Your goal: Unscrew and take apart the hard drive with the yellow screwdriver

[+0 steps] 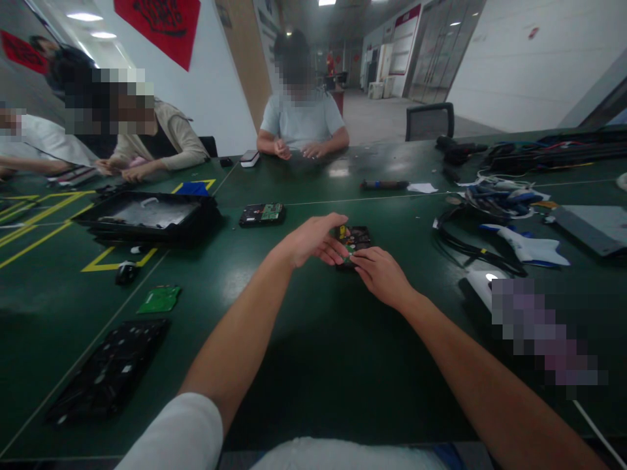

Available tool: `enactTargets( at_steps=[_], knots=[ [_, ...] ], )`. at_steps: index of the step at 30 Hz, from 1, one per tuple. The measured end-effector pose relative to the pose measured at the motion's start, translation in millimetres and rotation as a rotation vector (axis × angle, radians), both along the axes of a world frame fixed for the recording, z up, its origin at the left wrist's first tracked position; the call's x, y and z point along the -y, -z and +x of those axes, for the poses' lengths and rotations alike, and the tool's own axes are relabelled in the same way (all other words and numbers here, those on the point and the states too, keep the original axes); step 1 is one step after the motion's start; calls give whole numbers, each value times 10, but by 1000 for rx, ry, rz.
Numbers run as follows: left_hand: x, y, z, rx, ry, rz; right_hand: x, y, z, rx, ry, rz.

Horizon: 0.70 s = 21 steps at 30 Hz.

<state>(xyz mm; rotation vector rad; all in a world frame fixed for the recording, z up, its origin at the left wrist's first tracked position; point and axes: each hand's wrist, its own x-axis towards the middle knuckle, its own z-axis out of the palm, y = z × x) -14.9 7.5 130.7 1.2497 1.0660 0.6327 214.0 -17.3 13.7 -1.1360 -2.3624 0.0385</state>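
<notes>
A hard drive point(360, 235) with a black body and a patch of green circuit board lies on the green table in front of me. My left hand point(316, 241) reaches over its left side, thumb apart from the stretched fingers, holding nothing that shows. At the drive's near edge, my right hand point(382, 275) has its thumb and fingers closed on the drive by the green part. The two hands partly cover the drive, so the exact contact of the fingertips is hard to see. Beyond my left hand sits a second hard drive point(262, 214), its green board facing up.
Left: black trays point(196, 225), a computer mouse point(126, 273), a green circuit board point(159, 299) and a black panel point(110, 369). Right: bundled cables point(504, 199), a blue-white glove-like item point(531, 245), a grey box point(592, 228) and a phone-like slab, partly pixelated. Several people sit across the table.
</notes>
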Motion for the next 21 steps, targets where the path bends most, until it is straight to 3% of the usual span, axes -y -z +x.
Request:
enactTargets(
  at_steps=[4,10,21],
  knots=[
    [-22,-7,-35,-27,54,-2,-1,-10,0,1,-2,-1],
    [-8,-78,-69,-123,41,192,7,-23,1,-3,-6,9],
    [-106,77,-51,17,-35,230,4,-10,5,-11,-4,-5]
  ],
)
